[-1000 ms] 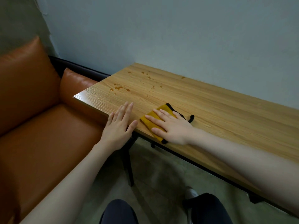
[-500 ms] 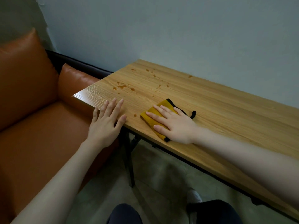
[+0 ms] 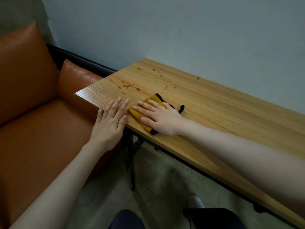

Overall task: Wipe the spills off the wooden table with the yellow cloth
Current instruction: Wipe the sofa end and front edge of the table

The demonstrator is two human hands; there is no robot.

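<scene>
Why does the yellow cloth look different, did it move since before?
Yes. The yellow cloth under the right hand slid along the table toward the sofa-side end, closer to the brown spills and the left hand.

No text, label, brand, number or sign can be read anywhere; the yellow cloth (image 3: 145,107), the wooden table (image 3: 222,109) and the orange sofa (image 3: 33,113) seem to be unmarked.

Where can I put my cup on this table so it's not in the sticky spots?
The long bare stretch of wooden table right of the right hand is free. The end by the sofa is crowded: spills, the yellow cloth, the left hand.
</scene>
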